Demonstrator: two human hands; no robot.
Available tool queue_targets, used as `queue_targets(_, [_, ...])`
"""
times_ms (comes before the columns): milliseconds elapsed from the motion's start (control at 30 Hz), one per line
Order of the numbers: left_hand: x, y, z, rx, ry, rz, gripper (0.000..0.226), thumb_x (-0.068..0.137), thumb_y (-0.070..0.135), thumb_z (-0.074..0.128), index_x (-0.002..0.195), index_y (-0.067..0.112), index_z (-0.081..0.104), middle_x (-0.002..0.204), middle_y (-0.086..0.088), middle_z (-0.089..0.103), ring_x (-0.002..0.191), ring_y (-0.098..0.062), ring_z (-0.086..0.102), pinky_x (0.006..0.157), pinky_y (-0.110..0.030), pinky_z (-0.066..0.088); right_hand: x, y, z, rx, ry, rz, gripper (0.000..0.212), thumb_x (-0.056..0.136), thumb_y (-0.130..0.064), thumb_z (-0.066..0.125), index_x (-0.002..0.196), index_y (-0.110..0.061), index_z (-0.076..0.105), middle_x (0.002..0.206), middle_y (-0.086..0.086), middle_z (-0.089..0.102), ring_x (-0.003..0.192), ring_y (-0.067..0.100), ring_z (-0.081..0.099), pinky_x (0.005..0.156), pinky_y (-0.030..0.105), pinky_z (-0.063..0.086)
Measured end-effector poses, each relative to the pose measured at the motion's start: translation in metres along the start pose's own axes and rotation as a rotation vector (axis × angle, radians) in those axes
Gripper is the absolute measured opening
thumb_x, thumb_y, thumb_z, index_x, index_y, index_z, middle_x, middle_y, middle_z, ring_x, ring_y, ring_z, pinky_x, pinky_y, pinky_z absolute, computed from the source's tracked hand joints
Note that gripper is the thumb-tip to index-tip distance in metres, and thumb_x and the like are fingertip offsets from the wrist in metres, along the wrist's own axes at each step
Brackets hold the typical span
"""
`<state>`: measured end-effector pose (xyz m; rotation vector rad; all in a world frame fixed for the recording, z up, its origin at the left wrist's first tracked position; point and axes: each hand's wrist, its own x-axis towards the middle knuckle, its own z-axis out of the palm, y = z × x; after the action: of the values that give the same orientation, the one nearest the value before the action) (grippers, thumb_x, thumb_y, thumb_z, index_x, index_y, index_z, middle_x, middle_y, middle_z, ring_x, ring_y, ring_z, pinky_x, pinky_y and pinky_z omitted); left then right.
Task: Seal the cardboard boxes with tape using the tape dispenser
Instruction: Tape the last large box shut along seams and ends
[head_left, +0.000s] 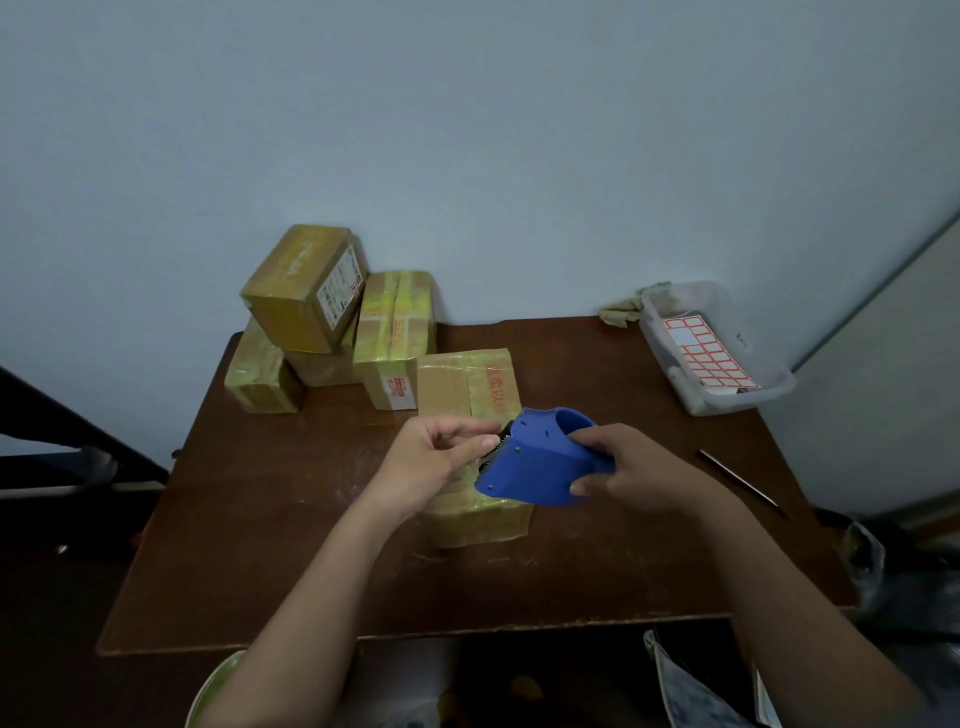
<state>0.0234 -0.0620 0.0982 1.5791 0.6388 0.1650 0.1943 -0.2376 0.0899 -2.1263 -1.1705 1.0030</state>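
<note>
Blue tape dispenser held above the box I'm taping, at the middle of the table

My right hand (618, 473) grips the blue tape dispenser (540, 460) from its 3 o'clock side, fingers curled round the body. My left hand (441, 457), at the dispenser's 9 o'clock, pinches at its toothed edge; the tape itself I cannot make out. The cardboard box (470, 395) lies under both hands on the brown table (291, 509). Stacked taped boxes (332, 322) sit at 11 o'clock, a clear tub of red-edged labels (711, 353) at 2 o'clock
</note>
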Motion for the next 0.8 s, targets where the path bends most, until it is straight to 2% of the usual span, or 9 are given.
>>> queue_targets(100, [-0.001,-0.002,-0.001,0.003,-0.019,0.005,0.021,0.088,0.011,0.067,0.105,0.021,0.074,0.102,-0.012,0.074,0.1,-0.023,0.068,0.092,-0.031,0.054,0.001,0.0,-0.004,0.007,-0.052,0.027,0.034,0.088,-0.01,0.069,0.12,-0.02,0.064,0.115,-0.006,0.064,0.103,0.008,0.06,0.089,0.028,0.044])
queue_targets(200, [0.002,-0.003,-0.001,-0.051,0.0,-0.016,0.019,0.091,0.009,0.062,0.102,0.018,0.075,0.091,0.0,0.076,0.089,-0.015,0.069,0.084,-0.023,0.055,0.002,0.0,-0.009,0.003,-0.081,0.022,0.035,0.088,-0.009,0.069,0.121,-0.02,0.064,0.113,-0.007,0.064,0.103,0.007,0.06,0.09,0.029,0.044])
queue_targets(367, [0.003,-0.001,-0.001,-0.099,-0.033,-0.042,0.021,0.088,0.003,0.065,0.105,0.011,0.071,0.076,0.005,0.074,0.076,-0.006,0.068,0.073,-0.017,0.054,0.004,-0.001,-0.014,0.033,-0.163,0.051,0.031,0.088,-0.012,0.07,0.116,-0.022,0.065,0.11,-0.007,0.066,0.1,0.009,0.063,0.092,0.033,0.047])
queue_targets(467, [0.006,-0.002,0.001,-0.107,0.03,-0.06,0.014,0.087,0.001,0.065,0.097,0.006,0.072,0.062,0.004,0.068,0.059,-0.004,0.063,0.064,-0.017,0.053,0.005,-0.006,-0.015,0.06,-0.19,0.029,0.033,0.082,-0.038,0.076,0.109,-0.021,0.07,0.101,-0.002,0.071,0.091,0.013,0.067,0.084,0.033,0.052])
queue_targets(533, [0.007,-0.004,0.003,-0.102,0.102,-0.087,0.007,0.086,0.004,0.067,0.086,0.006,0.073,0.057,0.001,0.066,0.052,-0.005,0.059,0.057,-0.019,0.051,0.006,-0.011,-0.012,0.069,-0.131,0.023,0.044,0.076,-0.058,0.064,0.099,-0.022,0.073,0.087,-0.005,0.071,0.076,0.011,0.066,0.071,0.025,0.048])
queue_targets(633, [0.008,-0.008,0.007,-0.043,0.213,-0.123,0.016,0.089,0.01,0.066,0.074,0.008,0.07,0.055,-0.001,0.064,0.049,-0.007,0.057,0.056,-0.024,0.049,0.01,-0.015,-0.003,0.039,0.015,0.002,0.05,0.077,-0.069,0.047,0.069,-0.023,0.066,0.058,-0.01,0.058,0.053,0.005,0.051,0.057,0.018,0.035])
queue_targets(733, [0.007,-0.009,0.009,0.001,0.283,-0.124,0.021,0.091,0.01,0.064,0.071,0.007,0.066,0.058,-0.005,0.063,0.049,-0.006,0.058,0.054,-0.021,0.05,0.014,-0.014,0.001,0.044,0.047,-0.005,0.065,0.076,-0.072,0.049,0.075,-0.011,0.069,0.063,-0.004,0.06,0.055,0.01,0.053,0.058,0.022,0.036])
queue_targets(800, [0.006,-0.009,0.008,0.013,0.314,-0.114,0.019,0.092,0.01,0.064,0.075,0.002,0.067,0.059,-0.008,0.064,0.048,-0.005,0.059,0.052,-0.017,0.049,0.014,-0.013,0.0,0.054,0.039,0.005,0.065,0.073,-0.075,0.051,0.08,-0.013,0.072,0.068,-0.004,0.066,0.058,0.009,0.058,0.061,0.023,0.039])
